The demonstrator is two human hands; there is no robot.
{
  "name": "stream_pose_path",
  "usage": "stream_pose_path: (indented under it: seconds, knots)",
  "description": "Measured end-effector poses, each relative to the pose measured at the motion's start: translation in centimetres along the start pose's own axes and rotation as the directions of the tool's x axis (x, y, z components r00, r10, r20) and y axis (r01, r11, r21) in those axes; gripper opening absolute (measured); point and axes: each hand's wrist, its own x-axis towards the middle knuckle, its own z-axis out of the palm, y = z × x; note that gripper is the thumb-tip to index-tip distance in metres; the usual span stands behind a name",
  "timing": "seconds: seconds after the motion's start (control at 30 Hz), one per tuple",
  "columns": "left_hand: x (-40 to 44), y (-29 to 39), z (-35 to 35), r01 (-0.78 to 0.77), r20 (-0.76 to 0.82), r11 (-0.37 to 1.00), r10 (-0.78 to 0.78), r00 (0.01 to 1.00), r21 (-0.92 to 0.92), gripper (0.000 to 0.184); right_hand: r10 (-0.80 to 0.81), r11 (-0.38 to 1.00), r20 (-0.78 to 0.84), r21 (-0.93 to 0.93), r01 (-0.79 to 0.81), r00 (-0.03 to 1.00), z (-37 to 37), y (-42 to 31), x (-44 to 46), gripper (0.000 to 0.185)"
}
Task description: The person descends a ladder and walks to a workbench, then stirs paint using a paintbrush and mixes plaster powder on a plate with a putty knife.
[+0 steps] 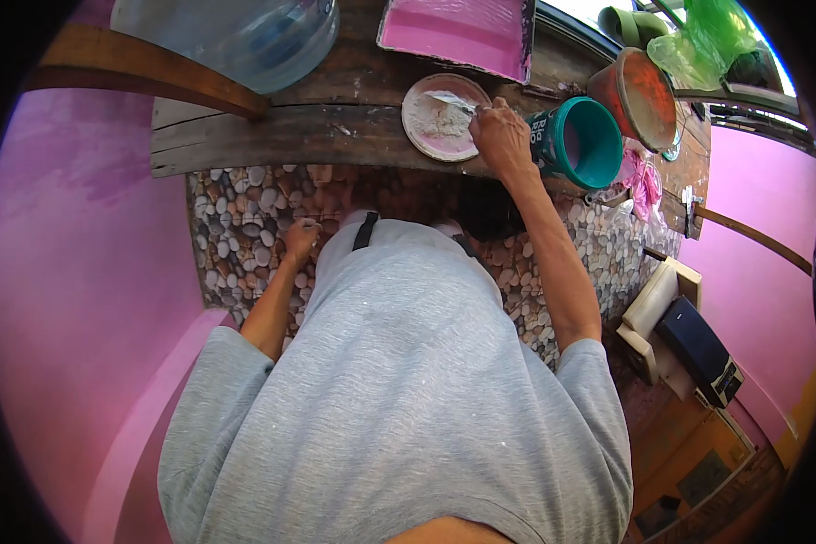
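My right hand [503, 136] is closed on a putty knife [451, 99], whose pale blade lies over a round plate [414, 136]. On the plate is a whitish, crumbly paste [440, 118] with pink showing around it. Just right of that hand a teal bucket [598, 140] is tipped toward me, with some pinkish colour inside. My left hand [301, 238] hangs low beside my leg, over the pebble-patterned floor. Its fingers are curled in, and whether anything small is inside them is hidden.
A paint tray [458, 41] with pink paint sits at the back of the wooden table [335, 136]. A clear tub [290, 45] stands left, an orange-stained bucket [635, 100] right, near a green plastic bag [707, 41]. A wooden beam [154, 68] crosses at left.
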Motion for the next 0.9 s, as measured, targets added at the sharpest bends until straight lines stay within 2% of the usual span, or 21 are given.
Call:
stream_pose_path:
  seconds: [0.1,0.33,0.43,0.53,0.6,0.63,0.67,0.7,0.8,0.9]
  knots:
    - [0.0,-0.2,0.0,0.021,0.016,0.999,-0.021,1.0,-0.044,0.032,-0.009,1.0,-0.062,0.005,0.01,0.998,0.2,0.4,0.3,0.019]
    - [-0.1,-0.8,-0.2,0.019,0.026,1.0,-0.018,1.0,-0.018,0.032,0.041,0.998,-0.078,-0.046,-0.045,0.996,0.2,2.7,-0.5,0.023]
    - [0.0,-0.9,0.0,0.004,0.026,0.999,-0.003,1.0,-0.051,0.032,0.085,0.996,-0.032,-0.019,-0.086,0.996,-0.2,3.2,-1.8,0.023]
    - [-0.2,0.2,0.1,0.028,0.029,1.0,-0.028,0.999,0.012,0.03,0.115,0.993,0.016,0.01,-0.115,0.993,-0.4,3.3,-2.9,0.023]
    - [-1.0,2.2,0.6,-0.087,-0.073,0.993,0.092,0.993,0.081,0.024,0.138,0.99,0.061,0.02,-0.139,0.989,-0.9,3.1,-3.7,0.024]
    - [-1.2,3.2,0.9,-0.089,-0.07,0.993,0.095,0.993,0.082,0.024,0.141,0.99,0.059,0.019,-0.142,0.988,-1.1,3.0,-4.0,0.024]
    - [-1.3,4.4,1.2,-0.264,-0.182,0.946,0.298,0.937,0.189,0.023,0.136,0.99,0.046,0.022,-0.137,0.99,-1.2,3.0,-4.2,0.024]
    - [-1.2,5.8,1.6,-0.41,-0.264,0.857,0.493,0.829,0.311,0.023,0.132,0.991,0.034,0.025,-0.132,0.991,-1.3,3.0,-4.4,0.025]
    - [-2.1,13.6,2.9,-0.454,-0.323,0.848,0.525,0.787,0.271,0.021,0.121,0.992,-0.035,0.048,-0.119,0.992,-1.0,3.5,-4.6,0.025]
    - [0.9,18.9,4.5,-0.618,-0.269,0.764,0.644,0.716,0.185,0.019,0.15,0.988,-0.052,0.031,-0.149,0.987,-0.6,2.9,-5.0,0.024]
